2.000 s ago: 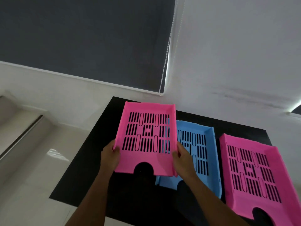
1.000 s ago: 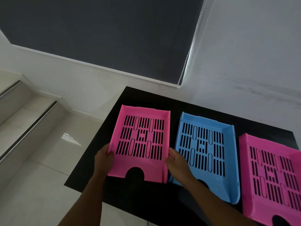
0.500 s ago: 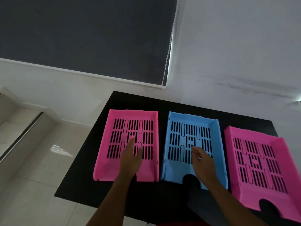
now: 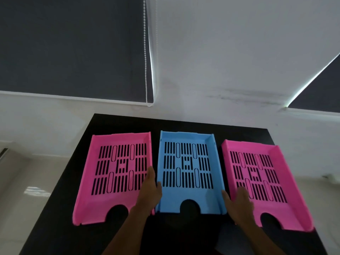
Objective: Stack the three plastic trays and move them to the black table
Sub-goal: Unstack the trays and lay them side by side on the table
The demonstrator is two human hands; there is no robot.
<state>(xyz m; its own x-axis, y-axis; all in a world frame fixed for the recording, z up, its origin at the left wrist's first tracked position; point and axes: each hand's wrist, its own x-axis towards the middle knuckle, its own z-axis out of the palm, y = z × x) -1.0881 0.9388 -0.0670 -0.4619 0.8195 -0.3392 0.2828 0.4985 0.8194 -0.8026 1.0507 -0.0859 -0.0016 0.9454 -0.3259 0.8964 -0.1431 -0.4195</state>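
Three slotted plastic trays lie side by side on the black table (image 4: 117, 124): a pink tray (image 4: 103, 199) on the left, a blue tray (image 4: 187, 196) in the middle and another pink tray (image 4: 287, 210) on the right. My left hand (image 4: 150, 192) lies along the blue tray's left wall, fingers stretched out and thumb on the blue side. My right hand (image 4: 239, 203) is at the blue tray's right wall, thumb against it and fingers spread over the right pink tray. Neither hand has closed on a tray.
The table stands against a white wall with dark roller blinds (image 4: 73, 48) above it. To the left, pale glossy floor (image 4: 27, 190) lies beyond the table's edge. A bare black strip of table runs behind the trays.
The left pink tray, held in both hands earlier, now lies flat on the table. Both hands let it go and shifted right to either side of the blue tray.
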